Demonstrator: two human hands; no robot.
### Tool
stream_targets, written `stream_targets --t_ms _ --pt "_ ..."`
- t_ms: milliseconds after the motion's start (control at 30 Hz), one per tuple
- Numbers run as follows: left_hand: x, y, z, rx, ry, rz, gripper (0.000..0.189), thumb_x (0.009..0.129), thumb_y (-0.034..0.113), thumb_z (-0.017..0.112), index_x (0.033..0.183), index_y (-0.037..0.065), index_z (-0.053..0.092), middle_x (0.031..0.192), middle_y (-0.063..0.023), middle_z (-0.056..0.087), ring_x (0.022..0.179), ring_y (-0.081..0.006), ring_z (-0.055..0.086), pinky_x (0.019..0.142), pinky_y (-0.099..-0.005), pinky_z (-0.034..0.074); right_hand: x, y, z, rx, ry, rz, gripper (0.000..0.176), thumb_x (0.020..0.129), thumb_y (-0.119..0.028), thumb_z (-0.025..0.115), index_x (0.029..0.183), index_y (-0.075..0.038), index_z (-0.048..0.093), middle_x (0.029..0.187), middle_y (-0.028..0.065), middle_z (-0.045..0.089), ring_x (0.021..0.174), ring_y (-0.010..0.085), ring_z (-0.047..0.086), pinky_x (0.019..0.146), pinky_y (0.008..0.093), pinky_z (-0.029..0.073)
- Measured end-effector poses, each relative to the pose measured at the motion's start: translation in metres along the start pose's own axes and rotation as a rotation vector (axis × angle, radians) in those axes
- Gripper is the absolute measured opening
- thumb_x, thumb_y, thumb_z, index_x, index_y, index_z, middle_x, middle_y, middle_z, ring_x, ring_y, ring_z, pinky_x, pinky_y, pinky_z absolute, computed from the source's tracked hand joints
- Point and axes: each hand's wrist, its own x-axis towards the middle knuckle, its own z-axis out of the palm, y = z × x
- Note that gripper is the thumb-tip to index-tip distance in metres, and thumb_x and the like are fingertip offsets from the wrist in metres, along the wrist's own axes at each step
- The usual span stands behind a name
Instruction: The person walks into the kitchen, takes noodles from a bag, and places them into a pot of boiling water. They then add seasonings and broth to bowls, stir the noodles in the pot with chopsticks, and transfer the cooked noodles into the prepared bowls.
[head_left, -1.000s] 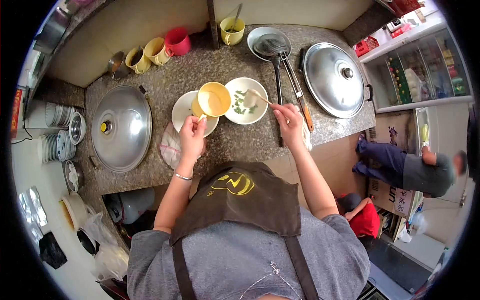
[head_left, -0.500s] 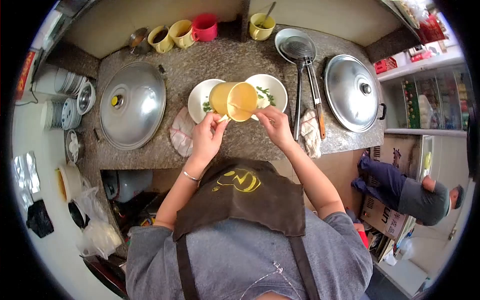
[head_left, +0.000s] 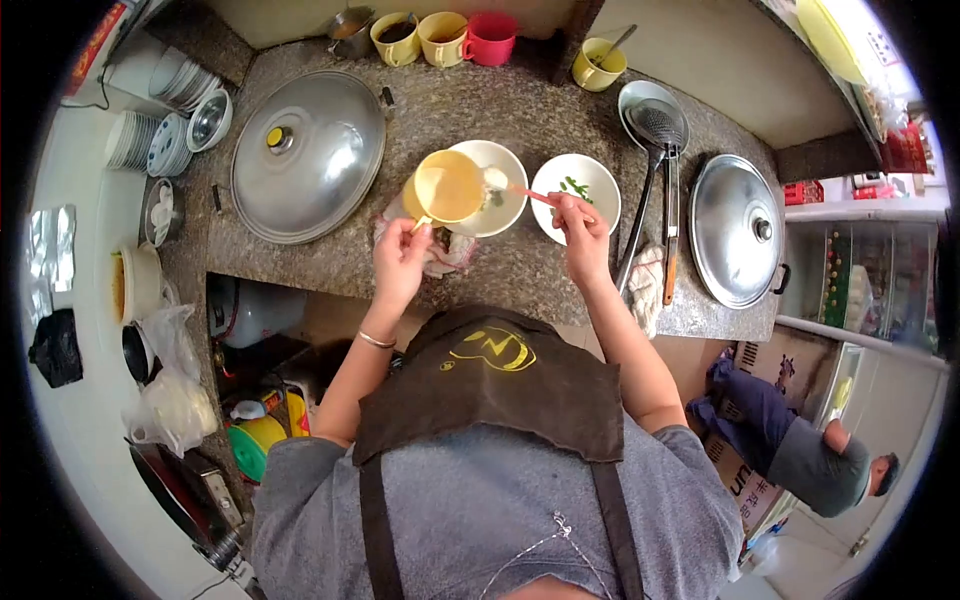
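Observation:
A yellow mug [head_left: 446,187] is tilted beside the left white bowl [head_left: 512,212], its handle gripped by my left hand [head_left: 402,262]. In my right hand [head_left: 583,235] is a small reddish spoon [head_left: 530,194], its tip with something white over the left bowl. The second white bowl [head_left: 606,190] stands to the right with chopped greens inside, close behind my right hand. Beneath the mug and my left hand lies a crumpled cloth [head_left: 450,254], partly hidden.
Large metal lids [head_left: 330,160] [head_left: 735,240] sit at both sides. Cups [head_left: 443,38] line the back. A strainer [head_left: 659,125] and a ladle lie right of the bowls. Stacked dishes [head_left: 130,140] stand at far left. Another person [head_left: 825,465] is at the lower right.
The view has shifted. The mug has moved left, off the space between the bowls, and my hands are farther apart. The spoon now shows over the left bowl.

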Motion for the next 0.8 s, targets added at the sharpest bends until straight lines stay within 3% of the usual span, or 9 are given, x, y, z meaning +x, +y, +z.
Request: stream_targets --t_ms 133,267,433,500,533,567,633,667,800 --pt "-0.011 -0.017 -0.029 -0.065 0.071 -0.083 0.014 0.091 0.015 0.056 0.092 0.001 0.053 0.081 -0.0032 0.059 0.074 -0.0094 0.059 0.068 -0.0242 0.051 0.004 -0.005 0.008 -0.226 -0.013 -0.192 0.02 0.09 -0.013 0.054 0.101 -0.003 0.067 0.077 0.0028 0.056 0.073 0.0122 0.051 0.072 0.0258 0.043" --pt "-0.021 -0.019 -0.045 -0.077 0.142 -0.057 0.014 0.09 0.015 0.057 0.09 0.001 0.053 0.077 -0.0019 0.059 0.069 -0.0076 0.056 0.063 -0.0225 0.047 0.006 -0.009 0.008 -0.477 -0.018 -0.33 0.018 0.085 -0.006 0.058 0.1 -0.003 0.067 0.08 0.0068 0.058 0.076 0.0151 0.054 0.071 0.0268 0.043" --pt "-0.008 -0.005 -0.035 -0.094 0.145 -0.042 0.015 0.09 0.015 0.058 0.088 0.001 0.054 0.072 -0.0008 0.059 0.065 -0.0056 0.053 0.059 -0.0208 0.043 0.003 -0.037 0.018 -0.447 -0.001 -0.382 0.018 0.084 -0.005 0.058 0.099 -0.003 0.067 0.08 0.0079 0.059 0.077 0.0169 0.056 0.071 0.0284 0.045" --pt "0.007 0.005 -0.021 -0.12 0.043 0.006 0.015 0.09 0.015 0.058 0.088 0.001 0.054 0.072 -0.0006 0.059 0.066 -0.005 0.054 0.06 -0.0206 0.045 0.008 -0.04 0.02 -0.455 -0.065 -0.423 0.018 0.083 -0.006 0.058 0.098 -0.003 0.068 0.087 0.0097 0.064 0.08 0.0188 0.059 0.073 0.03 0.047" --pt "0.015 0.01 -0.011 -0.123 0.03 0.019 0.015 0.09 0.015 0.058 0.088 0.001 0.054 0.072 -0.0006 0.059 0.066 -0.005 0.054 0.06 -0.0206 0.045 0.012 -0.041 0.023 -0.459 -0.134 -0.465 0.017 0.087 -0.007 0.056 0.1 0.001 0.066 0.084 0.0073 0.059 0.078 0.0136 0.055 0.068 0.0249 0.044" --pt "0.024 0.016 0.0 -0.179 -0.007 0.037 0.015 0.09 0.015 0.058 0.088 0.001 0.054 0.072 -0.0006 0.059 0.066 -0.0052 0.055 0.061 -0.0209 0.046 0.014 -0.043 0.024 -0.5 -0.155 -0.475 0.019 0.086 -0.007 0.057 0.101 0.0 0.065 0.087 0.0086 0.06 0.08 0.0155 0.056 0.072 0.0272 0.045" --pt "0.045 0.026 0.017 -0.281 -0.116 0.032 0.015 0.09 0.016 0.057 0.088 0.001 0.054 0.074 -0.0009 0.059 0.069 -0.0069 0.058 0.062 -0.0222 0.049 0.016 -0.054 0.027 -0.546 -0.17 -0.379 0.028 0.082 -0.01 0.061 0.109 -0.001 0.061 0.094 0.0116 0.062 0.086 0.02 0.059 0.081 0.0333 0.045" --pt "0.057 0.029 0.025 -0.283 -0.133 0.053 0.015 0.09 0.016 0.057 0.088 0.001 0.054 0.074 -0.0009 0.059 0.069 -0.0069 0.058 0.062 -0.0222 0.049 0.017 -0.052 0.024 -0.552 -0.179 -0.339 0.041 0.081 -0.01 0.063 0.12 -0.003 0.054 0.092 0.0103 0.062 0.086 0.0186 0.059 0.081 0.0325 0.046" --pt "0.111 0.037 0.068 -0.401 -0.208 -0.004 0.017 0.091 0.02 0.057 0.087 0.004 0.053 0.075 -0.001 0.058 0.069 -0.0084 0.06 0.063 -0.0222 0.049 0.012 -0.051 -0.007 -0.48 -0.071 -0.223 0.059 0.081 -0.005 0.064 0.134 -0.004 0.039 0.087 0.0058 0.059 0.083 0.0139 0.057 0.08 0.0289 0.046"
